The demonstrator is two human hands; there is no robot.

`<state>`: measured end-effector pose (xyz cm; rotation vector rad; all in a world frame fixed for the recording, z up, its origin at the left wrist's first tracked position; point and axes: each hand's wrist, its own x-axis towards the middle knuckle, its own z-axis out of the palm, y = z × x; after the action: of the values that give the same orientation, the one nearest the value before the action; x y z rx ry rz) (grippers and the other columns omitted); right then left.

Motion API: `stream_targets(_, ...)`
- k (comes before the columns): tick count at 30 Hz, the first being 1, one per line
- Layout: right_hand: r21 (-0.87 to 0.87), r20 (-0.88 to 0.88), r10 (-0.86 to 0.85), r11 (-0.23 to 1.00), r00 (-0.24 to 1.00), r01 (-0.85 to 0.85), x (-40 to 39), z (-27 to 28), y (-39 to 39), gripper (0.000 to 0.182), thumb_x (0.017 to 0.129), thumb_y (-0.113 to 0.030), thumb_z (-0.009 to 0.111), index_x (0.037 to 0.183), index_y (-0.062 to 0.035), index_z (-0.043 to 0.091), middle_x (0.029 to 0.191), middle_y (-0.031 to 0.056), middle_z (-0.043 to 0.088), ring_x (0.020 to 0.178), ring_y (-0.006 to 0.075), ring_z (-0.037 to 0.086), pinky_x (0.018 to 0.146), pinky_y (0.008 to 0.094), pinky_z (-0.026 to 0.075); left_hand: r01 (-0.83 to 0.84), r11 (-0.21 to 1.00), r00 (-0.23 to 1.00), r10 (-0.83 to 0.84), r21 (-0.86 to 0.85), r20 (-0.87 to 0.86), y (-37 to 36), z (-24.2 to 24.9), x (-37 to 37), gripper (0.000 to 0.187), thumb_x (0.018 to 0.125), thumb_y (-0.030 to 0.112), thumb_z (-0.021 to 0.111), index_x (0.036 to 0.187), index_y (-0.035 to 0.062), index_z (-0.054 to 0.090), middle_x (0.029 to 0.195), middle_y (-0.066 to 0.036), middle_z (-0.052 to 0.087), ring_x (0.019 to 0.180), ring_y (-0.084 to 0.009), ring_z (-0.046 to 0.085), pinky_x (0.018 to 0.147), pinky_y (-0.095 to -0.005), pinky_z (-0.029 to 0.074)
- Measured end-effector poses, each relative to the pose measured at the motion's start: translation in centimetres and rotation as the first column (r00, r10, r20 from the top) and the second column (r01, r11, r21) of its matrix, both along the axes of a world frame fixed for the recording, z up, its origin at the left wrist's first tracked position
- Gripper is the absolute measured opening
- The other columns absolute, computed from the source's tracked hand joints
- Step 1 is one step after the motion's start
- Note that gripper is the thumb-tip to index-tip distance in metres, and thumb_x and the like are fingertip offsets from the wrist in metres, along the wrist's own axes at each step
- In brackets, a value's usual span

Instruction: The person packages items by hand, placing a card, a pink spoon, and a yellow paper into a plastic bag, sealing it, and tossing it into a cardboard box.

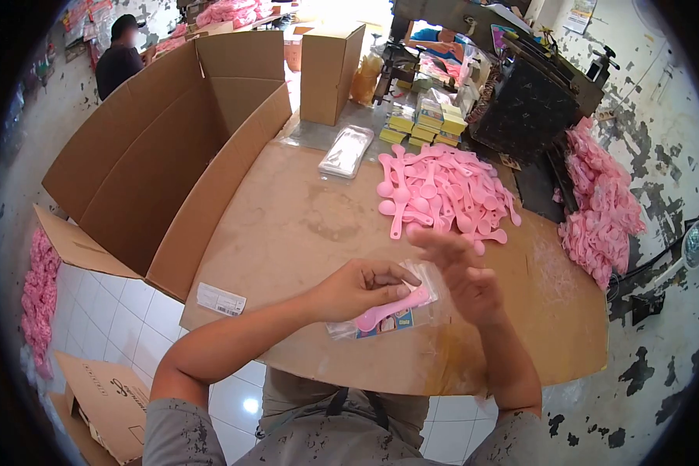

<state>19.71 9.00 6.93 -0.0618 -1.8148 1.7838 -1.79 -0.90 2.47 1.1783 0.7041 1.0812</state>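
My left hand (365,289) has its thumb and fingers closed on a pink double-ended spoon (380,313). The spoon lies over a clear plastic bag (342,330) and a blue printed card (400,321) on the tabletop near my body. To the right, my right hand (466,283) is raised with fingers apart and nothing in it. Just beyond it is a heap of pink spoons (443,190).
A large open carton (202,206) stands at the left. Clear bags (346,151) and yellow-edged card stacks (427,120) lie farther back. A black machine (524,97) and pink packed bundles (598,210) are at the right. A person (120,58) sits far left.
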Motion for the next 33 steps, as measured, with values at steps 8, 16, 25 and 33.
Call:
stream_targets(8,0.702,0.066,-0.264,0.698,0.962,0.143,0.0,5.5,-2.0,0.015,0.087,0.001,0.075,0.102,-0.0034,0.074,0.109,0.0072,0.070,0.111,0.0211,0.066,0.095,0.0374,0.050,-0.188,0.960,0.981,0.194,0.208,-0.006,-0.4,0.6,0.5,0.040,0.104,0.014,0.064,0.141,0.0015,0.055,0.132,-0.011,0.066,0.120,-0.0160,0.063,0.104,-0.0333,0.050)
stream_targets(16,0.732,0.152,-0.596,0.604,0.788,0.315,-0.2,7.3,-3.3,0.015,0.088,0.000,0.076,0.103,-0.0008,0.075,0.092,0.0062,0.071,0.075,0.0104,0.067,0.063,0.0257,0.052,-0.137,0.826,0.944,0.276,0.547,-0.179,-1.6,2.0,0.0,0.047,0.098,0.011,0.068,0.143,0.0031,0.055,0.134,-0.011,0.066,0.125,-0.0198,0.063,0.106,-0.0365,0.051)
stream_targets(25,0.586,0.176,-0.514,0.740,0.839,0.331,-1.2,5.2,-3.6,0.012,0.089,-0.006,0.079,0.097,-0.0009,0.072,0.093,0.0045,0.070,0.075,0.0093,0.066,0.063,0.0238,0.052,-0.290,0.896,0.937,0.337,0.335,-0.092,-1.5,1.3,0.8,0.025,0.101,0.008,0.067,0.124,-0.0002,0.066,0.110,-0.008,0.075,0.104,-0.0142,0.072,0.092,-0.0308,0.056)
stream_targets(33,0.691,0.073,-0.497,0.651,0.865,0.315,-2.2,5.2,-3.3,0.011,0.087,-0.005,0.080,0.095,-0.0020,0.072,0.087,0.0047,0.067,0.074,0.0112,0.064,0.062,0.0261,0.049,-0.273,0.932,0.944,0.307,0.237,-0.119,-1.5,1.8,0.8,0.025,0.101,0.009,0.068,0.124,-0.0010,0.065,0.108,-0.008,0.074,0.099,-0.0117,0.071,0.088,-0.0268,0.057)
